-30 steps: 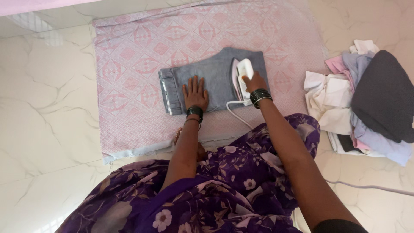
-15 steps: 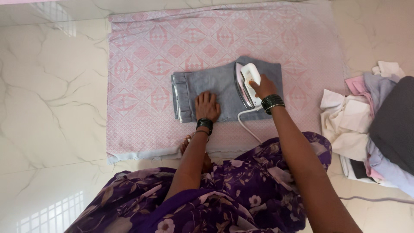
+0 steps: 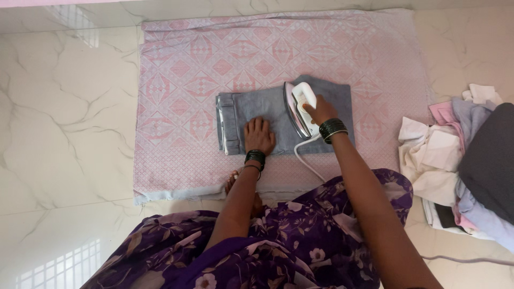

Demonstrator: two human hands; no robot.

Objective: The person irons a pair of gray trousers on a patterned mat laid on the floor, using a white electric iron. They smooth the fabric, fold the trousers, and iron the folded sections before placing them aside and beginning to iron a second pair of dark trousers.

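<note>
Right hand point(image 3: 319, 111) grips the white electric iron point(image 3: 301, 107) on the folded grey denim garment point(image 3: 267, 109), centred on the pink patterned cloth point(image 3: 182, 69). Left hand point(image 3: 259, 135) presses flat, fingers spread, beside the soleplate: burn risk if the iron slides leftward.

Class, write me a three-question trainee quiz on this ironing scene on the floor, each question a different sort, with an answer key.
1. True or false: the left hand lies flat on the grey garment.
2. What does the right hand grip? A) white iron B) brush C) bottle
3. Fill in: the pile of clothes lies on the person's ____ side.

Key: 1 true. 2 A. 3 right. The garment lies on a pink patterned cloth spread over the marble floor.
</note>
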